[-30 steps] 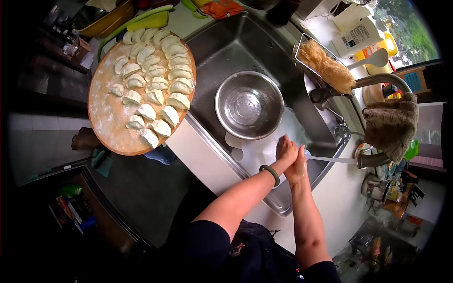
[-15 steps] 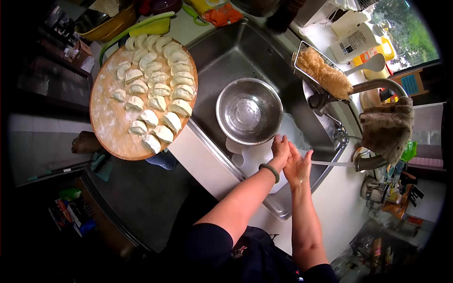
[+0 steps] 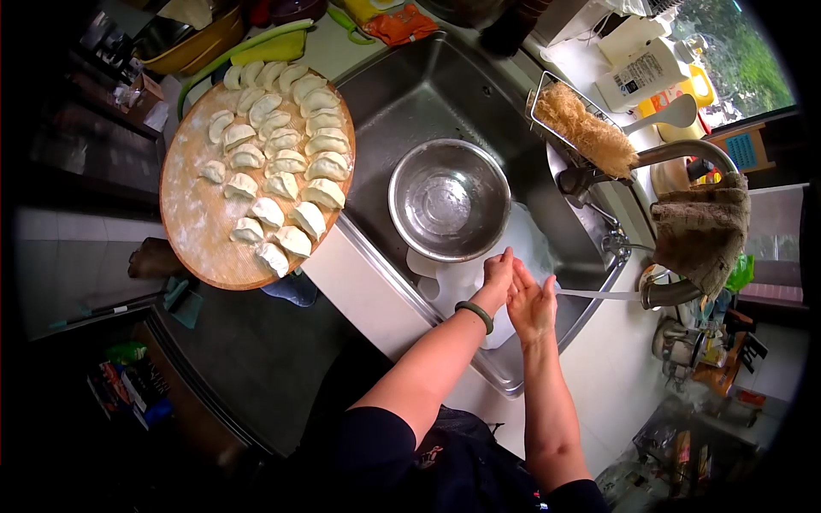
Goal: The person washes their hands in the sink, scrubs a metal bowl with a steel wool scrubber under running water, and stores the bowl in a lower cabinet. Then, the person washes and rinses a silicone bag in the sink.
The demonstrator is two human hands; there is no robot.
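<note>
Over the near part of the steel sink [image 3: 376, 111], my left hand [image 3: 499, 272] touches the side of my right hand. It wears a dark green bangle at the wrist, and its fingers are stretched out. My right hand [image 3: 532, 306] is palm up with its fingers spread, holding nothing. A stream of water from the faucet [image 3: 667, 295] reaches its edge. Just beyond my hands a round metal bowl [image 3: 449, 201] rests in the sink, with a whitish translucent item [image 3: 526, 244] partly under it.
At the left, a round floured board [image 3: 192, 214] bears several dumplings beside the sink. A brown cloth [image 3: 701, 231] hangs over the faucet's curved pipe. A wire rack [image 3: 534, 103] with a fibrous scrubber, bottles and a white ladle [image 3: 676, 111] stand behind the sink.
Both hands have shifted slightly to the left, staying together near the water stream. The bowl and the board look the same, with only a small shift of the view.
</note>
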